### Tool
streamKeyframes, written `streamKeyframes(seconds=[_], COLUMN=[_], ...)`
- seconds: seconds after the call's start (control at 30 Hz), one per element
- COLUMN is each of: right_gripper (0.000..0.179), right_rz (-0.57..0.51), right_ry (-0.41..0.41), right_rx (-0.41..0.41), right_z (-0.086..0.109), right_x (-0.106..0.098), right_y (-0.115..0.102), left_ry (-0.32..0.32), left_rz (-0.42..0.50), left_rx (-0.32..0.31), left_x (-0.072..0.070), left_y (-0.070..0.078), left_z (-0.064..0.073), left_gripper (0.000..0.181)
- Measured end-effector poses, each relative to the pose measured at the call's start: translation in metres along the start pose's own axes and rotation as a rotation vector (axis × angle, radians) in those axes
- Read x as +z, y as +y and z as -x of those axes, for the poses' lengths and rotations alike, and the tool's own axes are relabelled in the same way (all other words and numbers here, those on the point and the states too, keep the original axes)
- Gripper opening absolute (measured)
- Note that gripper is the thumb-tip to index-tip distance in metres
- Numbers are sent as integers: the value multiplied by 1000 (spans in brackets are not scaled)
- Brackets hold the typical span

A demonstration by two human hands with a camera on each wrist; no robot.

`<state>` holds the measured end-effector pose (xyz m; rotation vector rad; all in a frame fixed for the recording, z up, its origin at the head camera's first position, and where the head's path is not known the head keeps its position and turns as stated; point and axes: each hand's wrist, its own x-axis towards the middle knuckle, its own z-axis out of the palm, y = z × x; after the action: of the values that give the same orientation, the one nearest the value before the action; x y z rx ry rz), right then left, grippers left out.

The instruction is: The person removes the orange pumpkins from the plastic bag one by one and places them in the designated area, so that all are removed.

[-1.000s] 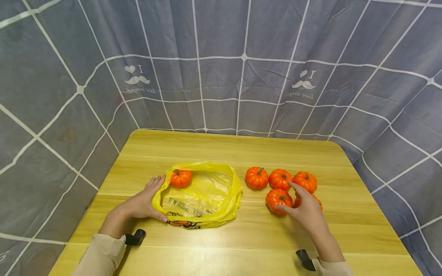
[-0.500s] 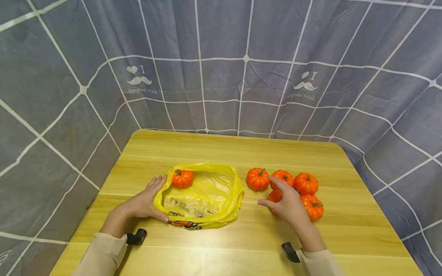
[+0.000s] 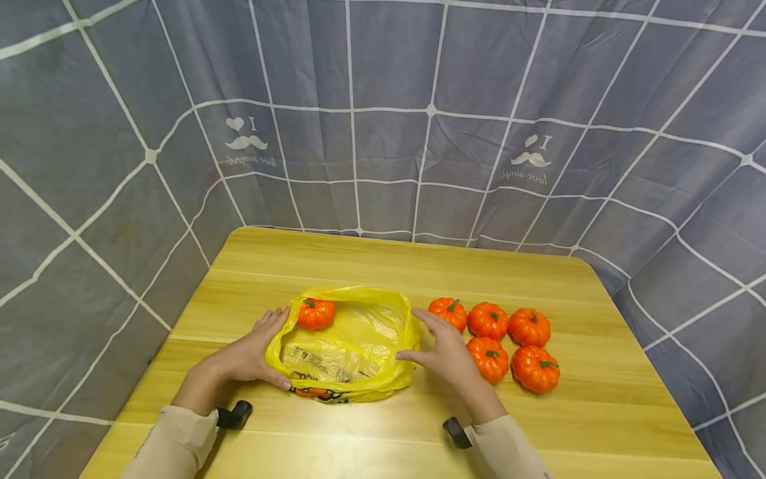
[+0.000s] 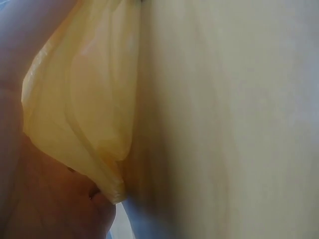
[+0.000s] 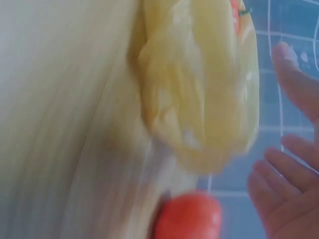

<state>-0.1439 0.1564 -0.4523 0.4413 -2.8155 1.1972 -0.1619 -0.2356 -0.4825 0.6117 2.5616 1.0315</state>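
Observation:
A yellow plastic bag (image 3: pixel 378 384) lies mouth-up on the table, spread wide. One small orange pumpkin (image 3: pixel 316 314) with a green stem sits inside at its left. My left hand (image 3: pixel 251 354) rests along the bag's left side, thumb at the front and fingers extended behind; in the left wrist view the thin yellow plastic (image 4: pixel 94 89) lies against the palm. My right hand (image 3: pixel 447 354) is at the bag's right rim, thumb and fingers spread, holding nothing. The right wrist view shows its spread fingers (image 5: pixel 279 184) beside the bag (image 5: pixel 194 84).
Several more orange pumpkins (image 3: pixel 535 369) stand in a cluster on the wooden table (image 3: pixel 359 439), right of the bag. The nearest one (image 3: pixel 487 359) is close to my right wrist. A grey curtain (image 3: pixel 389 146) with white lines hangs behind the table and along both sides.
My right hand has moved left from over the pumpkin cluster to the bag's right rim, carrying nothing. The pumpkins it covered now show. My left hand stays at the bag.

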Motion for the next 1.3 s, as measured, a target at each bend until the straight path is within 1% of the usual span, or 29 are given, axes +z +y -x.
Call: streamKeyframes(seconds=[0.17, 0.3, 0.5, 0.77, 0.93, 1.07, 1.17, 1.3], right_gripper=[86, 87, 86, 89, 94, 96, 100, 104], right_rz=[-37, -45, -39, -27, -22, -20, -36, -53], right_ry=[-70, -130, -187, -205, -214, -217, -205, -165], right_rx=[-12, -25, -61, -60, -23, 5, 13, 16], right_z=[-19, -34, -50, -67, -76, -79, -79, -80], right_x=[20, 39, 64, 87, 98, 106, 113, 123], right_y=[-19, -32, -44, -51, -54, -55, -56, -57], left_ry=[-3, -3, -25, -19, -24, -31, -34, -37], left_rz=[-23, -24, -26, -39, -54, -58, -63, -63], left_rx=[5, 13, -1, 9, 13, 20, 16, 15], left_x=[1, 2, 4, 4, 4, 4, 4, 4], left_y=[0, 1, 1, 1, 1, 1, 1, 1], left_z=[-1, -2, -2, -5, -6, -7, -5, -4], left_gripper=[143, 143, 144, 143, 144, 145, 144, 142])
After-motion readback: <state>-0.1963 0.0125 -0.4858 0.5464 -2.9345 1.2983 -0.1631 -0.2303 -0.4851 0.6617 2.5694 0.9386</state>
